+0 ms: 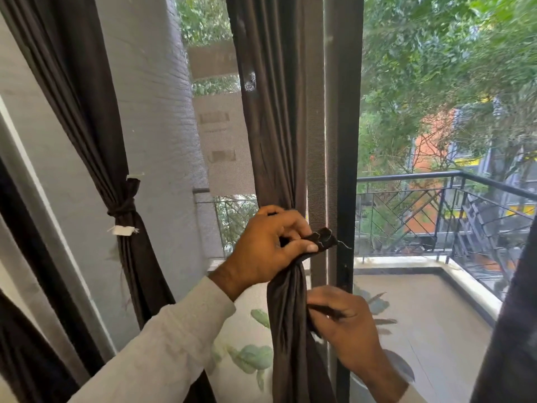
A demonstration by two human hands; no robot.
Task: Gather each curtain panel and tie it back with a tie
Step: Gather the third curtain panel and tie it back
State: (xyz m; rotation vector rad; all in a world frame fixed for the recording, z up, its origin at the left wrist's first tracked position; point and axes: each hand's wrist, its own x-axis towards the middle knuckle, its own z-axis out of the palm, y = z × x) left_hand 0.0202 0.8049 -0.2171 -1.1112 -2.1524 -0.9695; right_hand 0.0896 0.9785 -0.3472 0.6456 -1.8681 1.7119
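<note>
A dark brown curtain panel [273, 135] hangs in the middle, bunched into a narrow column. My left hand [267, 248] grips the gathered cloth and pinches one end of a dark tie strip [324, 238] that sticks out to the right. Lower down, my right hand [345, 327] pinches the other dark end of the tie beside the hanging cloth. At the left, another brown curtain panel [87, 112] is bound by a knotted tie [122, 209] with a white tag [123, 230] under it.
A black door frame [345, 141] stands just right of the gathered panel. Beyond it lie a balcony floor [421, 309] and a black railing [436, 216], with trees behind. A dark cloth edge [511, 330] hangs at the far right. A leaf-patterned fabric [247, 344] lies below.
</note>
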